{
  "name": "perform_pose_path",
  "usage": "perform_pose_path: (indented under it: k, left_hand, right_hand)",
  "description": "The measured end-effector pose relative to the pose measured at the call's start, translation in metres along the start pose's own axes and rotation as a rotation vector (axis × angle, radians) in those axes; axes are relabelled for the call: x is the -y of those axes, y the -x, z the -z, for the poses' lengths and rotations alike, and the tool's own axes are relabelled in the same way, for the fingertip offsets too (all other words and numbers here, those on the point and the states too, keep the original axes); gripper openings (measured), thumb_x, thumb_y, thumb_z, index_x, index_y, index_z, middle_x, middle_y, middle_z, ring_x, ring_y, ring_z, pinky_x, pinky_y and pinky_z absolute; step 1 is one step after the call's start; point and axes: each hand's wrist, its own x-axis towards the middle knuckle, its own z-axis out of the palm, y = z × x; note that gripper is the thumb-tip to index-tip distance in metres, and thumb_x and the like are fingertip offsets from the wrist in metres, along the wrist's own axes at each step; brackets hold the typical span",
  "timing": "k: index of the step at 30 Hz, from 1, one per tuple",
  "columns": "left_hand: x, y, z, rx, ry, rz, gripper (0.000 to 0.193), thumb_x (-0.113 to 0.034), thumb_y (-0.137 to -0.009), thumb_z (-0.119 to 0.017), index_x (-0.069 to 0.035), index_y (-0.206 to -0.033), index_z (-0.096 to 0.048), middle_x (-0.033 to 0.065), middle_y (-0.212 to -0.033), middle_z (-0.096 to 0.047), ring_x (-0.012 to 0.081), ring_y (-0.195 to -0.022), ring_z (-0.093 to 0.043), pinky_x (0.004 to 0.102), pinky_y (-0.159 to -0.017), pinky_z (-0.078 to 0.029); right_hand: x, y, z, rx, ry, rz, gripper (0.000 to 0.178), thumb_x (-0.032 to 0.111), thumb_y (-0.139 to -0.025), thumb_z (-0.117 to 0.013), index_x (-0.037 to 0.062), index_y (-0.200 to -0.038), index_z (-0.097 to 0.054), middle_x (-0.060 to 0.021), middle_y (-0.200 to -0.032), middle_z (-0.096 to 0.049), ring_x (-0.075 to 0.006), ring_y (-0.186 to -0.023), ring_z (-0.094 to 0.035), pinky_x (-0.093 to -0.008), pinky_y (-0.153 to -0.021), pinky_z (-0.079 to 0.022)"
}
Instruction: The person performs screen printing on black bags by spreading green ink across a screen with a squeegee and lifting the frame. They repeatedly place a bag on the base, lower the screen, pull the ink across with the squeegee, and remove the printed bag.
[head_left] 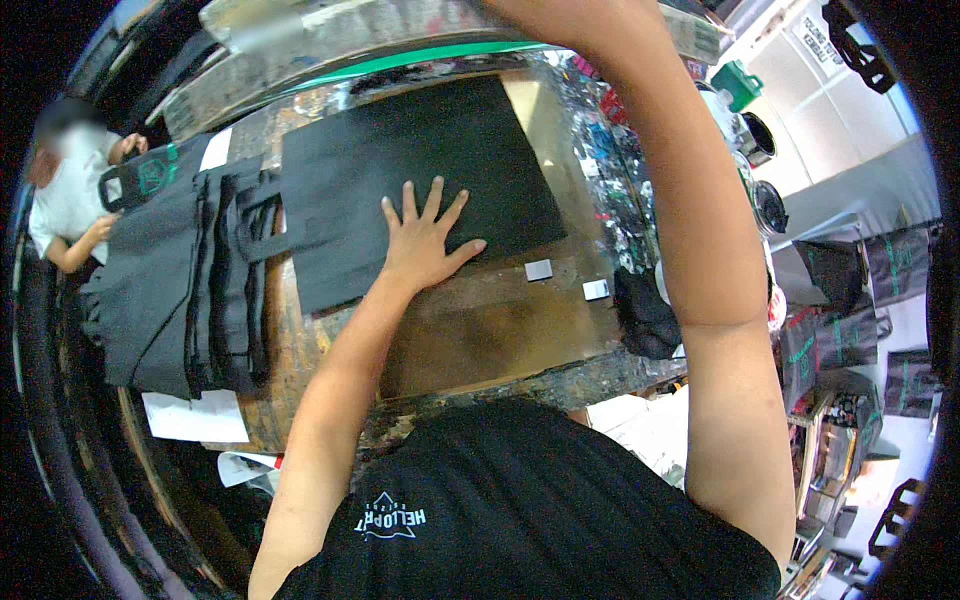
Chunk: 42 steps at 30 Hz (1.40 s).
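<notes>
My left hand (428, 245) lies flat with its fingers spread on a black fabric bag (340, 190). The bag is laid out on a brown board (470, 345), and its handle loop (262, 243) sticks out on the left. My right arm stretches up to the top edge of the picture. Only part of my right hand (560, 16) shows there, beside a long paint-stained frame (390, 45) with a green strip along its lower side. The right fingers are cut off, so what they touch is hidden.
A pile of black bags (150, 300) lies left of the board; beyond it a person (80, 190) handles a bag with a green print. Two small pale tabs (539, 270) sit on the board. Right stand a green jug (738, 86), containers and hanging printed bags (905, 270).
</notes>
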Motion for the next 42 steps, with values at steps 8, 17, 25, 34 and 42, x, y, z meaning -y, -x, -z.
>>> perform_pose_path:
  k: [8,17,25,34,42]
  left_hand:
    - [-0.051,-0.032,-0.016,-0.027,-0.006,-0.067,0.088,-0.080,-0.091,-0.047,-0.027,-0.161,-0.041,0.0171,-0.171,-0.026,0.0552,-0.154,-0.018,0.0787,-0.117,-0.005]
    - [-0.056,-0.018,-0.014,-0.051,0.069,-0.089,0.088,-0.078,-0.091,-0.050,-0.025,-0.160,-0.044,0.0182,-0.170,-0.028,0.0523,-0.155,-0.017,0.0777,-0.118,-0.002]
    - [-0.055,0.015,0.008,-0.060,0.085,-0.100,0.096,-0.081,-0.088,-0.051,-0.018,-0.160,-0.043,0.0200,-0.170,-0.025,0.0475,-0.156,-0.018,0.0769,-0.119,-0.002]
    - [0.053,0.069,0.175,-0.601,1.387,0.370,0.091,-0.003,-0.087,-0.081,0.002,-0.159,-0.027,0.0077,-0.112,-0.069,0.0141,-0.100,-0.064,0.0294,-0.088,-0.054]
    - [0.033,0.145,0.081,-0.325,0.890,0.618,0.102,-0.022,-0.063,-0.101,-0.001,-0.149,-0.051,0.0129,-0.120,-0.073,0.0210,-0.109,-0.069,0.0360,-0.099,-0.054]
  right_hand:
    - [0.002,0.004,0.006,0.024,0.067,-0.017,0.063,0.066,-0.106,-0.034,0.0089,-0.089,-0.056,-0.0022,-0.076,-0.053,-0.0191,-0.071,-0.052,-0.0535,-0.100,-0.047]
    - [-0.002,0.002,-0.004,-0.059,-0.053,0.036,0.064,0.066,-0.105,-0.038,0.0077,-0.090,-0.060,-0.0041,-0.076,-0.057,-0.0207,-0.073,-0.055,-0.0522,-0.101,-0.047]
    - [0.004,0.001,-0.005,-0.101,0.081,-0.058,0.068,0.073,-0.101,-0.042,0.0093,-0.087,-0.063,-0.0070,-0.082,-0.061,-0.0198,-0.078,-0.054,-0.0396,-0.076,-0.047]
    - [0.015,0.075,-0.032,-0.324,0.198,0.114,0.061,0.065,-0.094,-0.058,0.0065,-0.102,-0.070,-0.0141,-0.094,-0.072,-0.0343,-0.091,-0.067,-0.0517,-0.087,-0.042]
    - [0.030,0.200,-0.099,0.231,0.044,0.077,0.057,0.025,-0.074,-0.083,0.0074,-0.121,-0.056,-0.0105,-0.110,-0.059,-0.0300,-0.110,-0.056,-0.0494,-0.096,-0.039]
